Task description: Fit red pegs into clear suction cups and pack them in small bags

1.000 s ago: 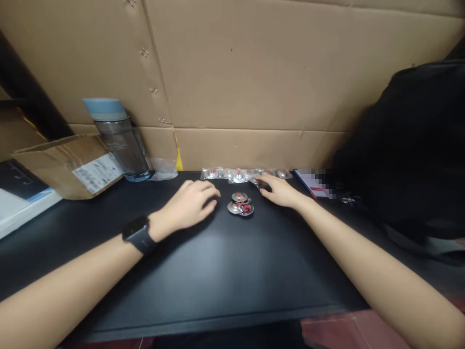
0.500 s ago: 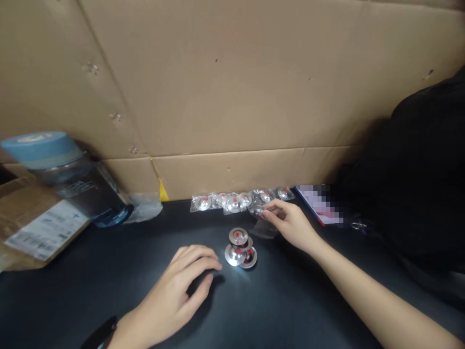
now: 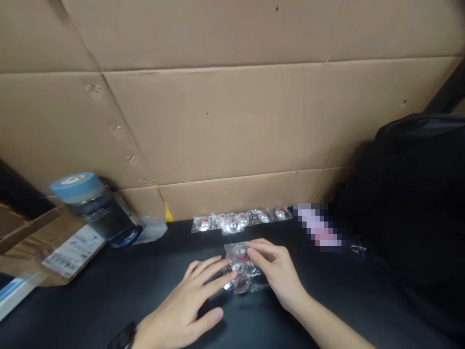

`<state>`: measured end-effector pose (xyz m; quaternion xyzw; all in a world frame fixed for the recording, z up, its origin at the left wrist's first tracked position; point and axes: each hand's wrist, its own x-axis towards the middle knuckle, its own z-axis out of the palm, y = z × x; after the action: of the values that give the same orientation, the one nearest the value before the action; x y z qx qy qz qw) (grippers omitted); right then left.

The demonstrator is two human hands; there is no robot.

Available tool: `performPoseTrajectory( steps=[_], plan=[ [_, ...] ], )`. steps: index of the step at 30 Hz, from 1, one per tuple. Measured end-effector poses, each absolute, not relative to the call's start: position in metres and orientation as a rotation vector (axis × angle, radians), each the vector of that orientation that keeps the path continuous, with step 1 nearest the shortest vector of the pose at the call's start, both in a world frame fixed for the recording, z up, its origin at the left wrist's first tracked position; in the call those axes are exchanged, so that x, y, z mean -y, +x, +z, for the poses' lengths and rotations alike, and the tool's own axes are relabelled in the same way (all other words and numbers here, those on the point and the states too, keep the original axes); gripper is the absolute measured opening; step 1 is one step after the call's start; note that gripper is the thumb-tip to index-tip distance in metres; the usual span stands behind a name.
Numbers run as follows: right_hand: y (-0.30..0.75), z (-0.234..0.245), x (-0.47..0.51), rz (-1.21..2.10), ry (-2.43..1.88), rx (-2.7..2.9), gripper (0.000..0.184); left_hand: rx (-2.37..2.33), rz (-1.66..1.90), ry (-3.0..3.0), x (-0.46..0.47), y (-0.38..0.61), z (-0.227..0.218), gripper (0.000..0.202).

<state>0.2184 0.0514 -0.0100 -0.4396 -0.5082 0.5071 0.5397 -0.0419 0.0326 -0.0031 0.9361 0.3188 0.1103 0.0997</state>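
A clear plastic bag (image 3: 232, 249) with a shiny metal disc marked in red is pinched between the thumb and fingers of my right hand (image 3: 279, 272). It hangs over a small pile of metal discs (image 3: 229, 285), partly hiding them. My left hand (image 3: 194, 296) has its fingers apart, their tips at the near left side of the bag and pile. Whether those fingertips press on the bag or on a disc is hard to tell. Behind them, several bagged metal discs (image 3: 232, 224) lie in a row along the cardboard.
A cardboard wall (image 3: 225, 131) closes off the back of the black table (image 3: 152, 276). On the left stand a blue-lidded bottle (image 3: 98, 208) and a cardboard box (image 3: 32, 247), with a crumpled clear bag (image 3: 152, 229) beside them. At right sit a blurred-out card (image 3: 317, 228), keys (image 3: 359, 248) and a black bag (image 3: 410, 218).
My right hand has brought the bagged disc from near the back row toward me, over the pile. My left hand has shifted slightly right to meet it. The camera view has tilted up.
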Motion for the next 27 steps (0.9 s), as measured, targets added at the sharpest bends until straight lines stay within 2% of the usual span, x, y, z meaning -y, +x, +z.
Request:
performPoseTrajectory(
  steps=[10, 19, 27],
  plan=[
    [0.221, -0.023, -0.05, 1.101, -1.048, 1.378, 0.026, -0.922, 0.499, 2.769, -0.034, -0.033, -0.003, 0.069],
    [0.208, -0.009, -0.061, 1.124, -0.984, 1.307, 0.031, -0.899, 0.734, 2.709, -0.033, -0.036, -0.004, 0.087],
    [0.203, 0.012, -0.092, 0.917, -1.013, 1.299, 0.039, -1.053, 0.96, 2.705, -0.029, -0.048, -0.015, 0.072]
  ],
)
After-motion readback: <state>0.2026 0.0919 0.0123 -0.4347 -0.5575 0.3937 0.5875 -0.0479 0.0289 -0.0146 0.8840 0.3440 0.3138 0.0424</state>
